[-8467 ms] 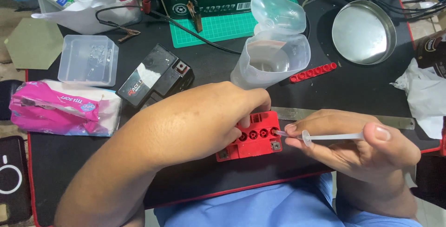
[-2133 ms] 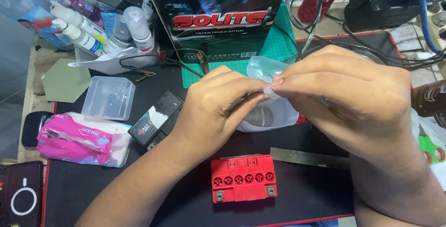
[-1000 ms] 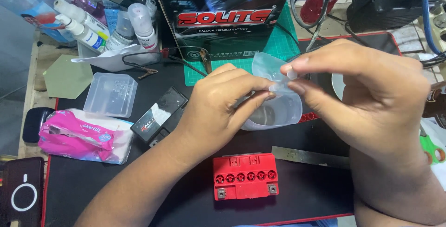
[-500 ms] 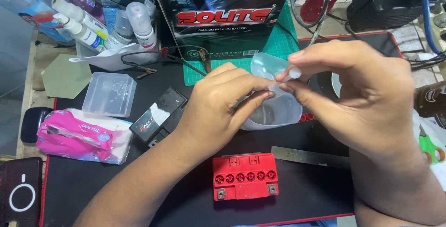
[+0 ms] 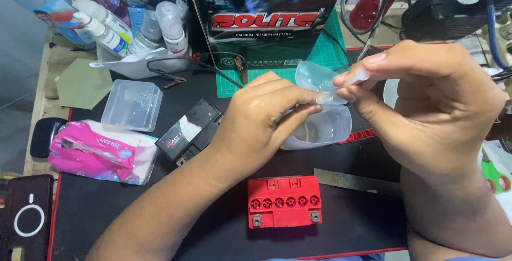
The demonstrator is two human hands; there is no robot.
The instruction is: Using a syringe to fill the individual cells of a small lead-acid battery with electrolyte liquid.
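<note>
The clear plastic bottle (image 5: 320,125) sits mid-mat, just behind the red battery (image 5: 284,201). Right hand (image 5: 426,111) fingers are pinched tight on a thin clear tube (image 5: 354,78) above it. Left hand (image 5: 261,117) fingers are closed loosely against the bottle's open top, wrist angled in from the near edge.

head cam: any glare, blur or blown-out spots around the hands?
Head view: left hand, right hand and red battery are sharp; soft, even light with faint shadows on the black mat; glossy battery box shows reflections; clear container is hard to outline.
</note>
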